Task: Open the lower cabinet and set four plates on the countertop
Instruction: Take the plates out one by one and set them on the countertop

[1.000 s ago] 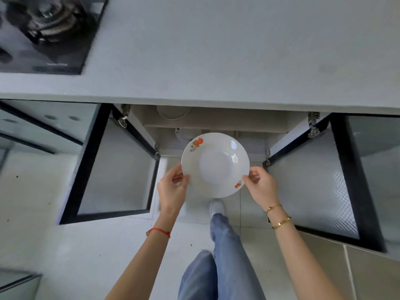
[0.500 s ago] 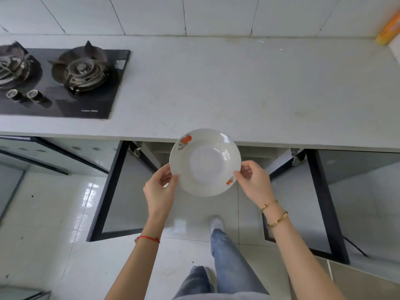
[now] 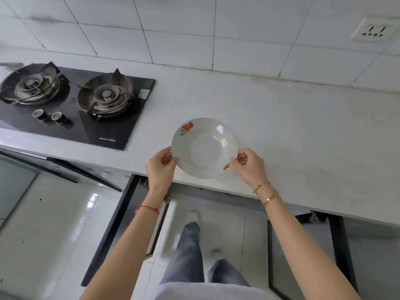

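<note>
I see a pale countertop under my left hand and right hand; a black two-burner gas hob sits in it, well off to the left of my left hand

One plate is seen, white, with two small orange motifs printed on its rim. Two hands are counted, the left hand and the right hand. One gas hob is set into one countertop, and on it two burners and two control knobs are found. Two cabinet doors are seen standing open, a left door and a right door. One wall socket is visible. One red cord is worn on the left wrist, and two gold bracelets on the right.
</note>
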